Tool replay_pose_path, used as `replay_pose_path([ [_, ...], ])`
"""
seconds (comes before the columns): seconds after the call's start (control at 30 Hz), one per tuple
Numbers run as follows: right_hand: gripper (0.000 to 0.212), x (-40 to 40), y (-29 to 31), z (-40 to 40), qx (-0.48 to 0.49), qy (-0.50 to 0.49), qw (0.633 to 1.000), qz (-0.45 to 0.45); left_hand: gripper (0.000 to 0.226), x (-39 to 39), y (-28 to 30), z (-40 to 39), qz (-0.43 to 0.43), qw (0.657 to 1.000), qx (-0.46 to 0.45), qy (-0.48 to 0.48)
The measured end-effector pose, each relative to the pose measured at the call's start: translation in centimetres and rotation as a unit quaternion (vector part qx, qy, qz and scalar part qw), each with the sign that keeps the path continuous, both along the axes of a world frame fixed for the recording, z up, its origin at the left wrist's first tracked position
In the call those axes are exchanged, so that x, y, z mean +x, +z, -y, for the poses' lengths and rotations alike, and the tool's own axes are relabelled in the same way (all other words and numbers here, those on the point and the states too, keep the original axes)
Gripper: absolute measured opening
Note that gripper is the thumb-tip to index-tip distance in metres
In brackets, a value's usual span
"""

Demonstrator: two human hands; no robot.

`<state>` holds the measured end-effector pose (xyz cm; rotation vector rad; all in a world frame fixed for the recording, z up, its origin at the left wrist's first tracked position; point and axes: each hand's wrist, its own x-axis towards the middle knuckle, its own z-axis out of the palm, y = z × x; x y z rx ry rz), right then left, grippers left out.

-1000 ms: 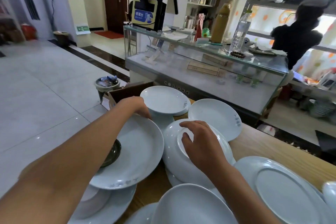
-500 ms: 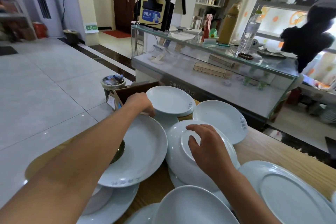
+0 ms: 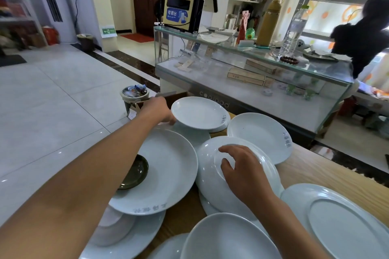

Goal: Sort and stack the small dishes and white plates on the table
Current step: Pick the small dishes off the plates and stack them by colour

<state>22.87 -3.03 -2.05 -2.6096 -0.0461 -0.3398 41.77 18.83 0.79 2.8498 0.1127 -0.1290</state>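
Several white plates crowd the wooden table (image 3: 328,174). My left hand (image 3: 160,111) reaches to the far end and grips the left rim of a small white plate (image 3: 199,112), fingers under its edge. That plate lies on other white plates. My right hand (image 3: 242,166) rests with spread fingers on an upside-down white plate (image 3: 207,166) in the middle. A dark green small dish (image 3: 133,171) sits on a large white plate (image 3: 168,170) under my left forearm. Another white plate (image 3: 261,134) lies at the far right.
A large oval plate (image 3: 341,223) lies at the right, and more white plates (image 3: 229,237) overlap at the near edge. Beyond the table stand a glass counter (image 3: 252,65), a cardboard box (image 3: 174,96) and a full bin (image 3: 134,94). A person in black (image 3: 362,38) stands behind the counter.
My left hand has moved from the large plate's far rim to the small plate's left edge and taken hold of it. My right hand has stayed on the upturned plate, fingers spread wider.
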Motion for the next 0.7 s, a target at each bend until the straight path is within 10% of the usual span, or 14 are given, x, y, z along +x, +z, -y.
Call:
replay_pose_path([
  [0.27,0.034,-0.5,0.4,-0.8,0.000,0.006,1.000,0.005,0.073,-0.5,2.5,-1.5,0.071,0.996,0.044,-0.030],
  [0.53,0.038,-4.2,4.0,-2.9,0.080,0.005,0.996,0.025,0.066,-10.6,6.6,0.7,-0.019,0.931,-0.340,-0.133],
  [0.7,0.037,-10.9,6.0,-0.6,0.276,-0.023,0.958,0.079,0.062,-19.9,7.9,5.7,-0.015,0.881,-0.419,-0.218],
])
